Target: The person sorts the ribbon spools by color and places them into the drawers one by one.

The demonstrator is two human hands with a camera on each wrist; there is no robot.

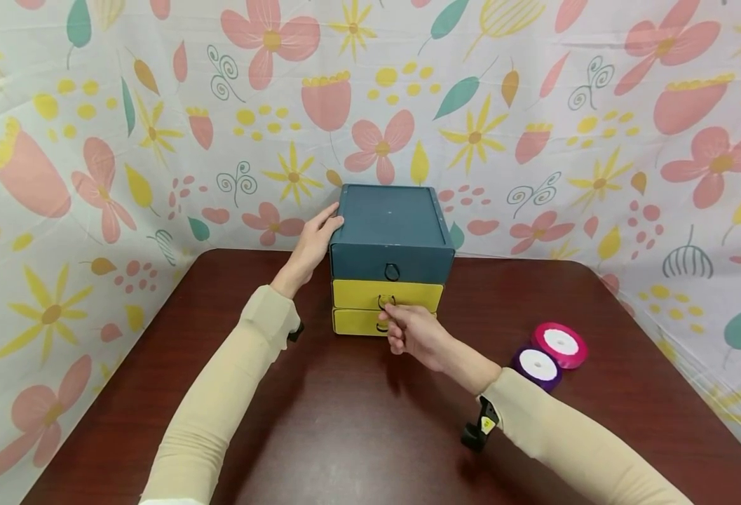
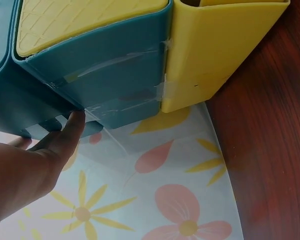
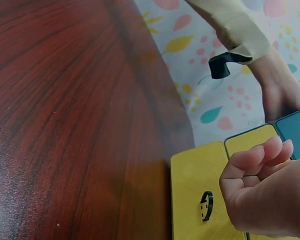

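A stacked drawer box stands toward the back of the table, with a blue top drawer above two yellow ones. My left hand rests against its left side near the top, fingers extended; the left wrist view shows these fingers touching the blue side wall. Thumb and forefinger of my right hand pinch the black loop handle of the middle yellow drawer, which looks closed. Below it is the bottom yellow drawer, its black handle free. In the right wrist view my right hand hides the pinched handle.
Two ribbon rolls, one pink-red and one purple, lie on the dark wooden table to the right. A flower-patterned cloth hangs behind the table and along its sides. Clear tape runs over the box's side.
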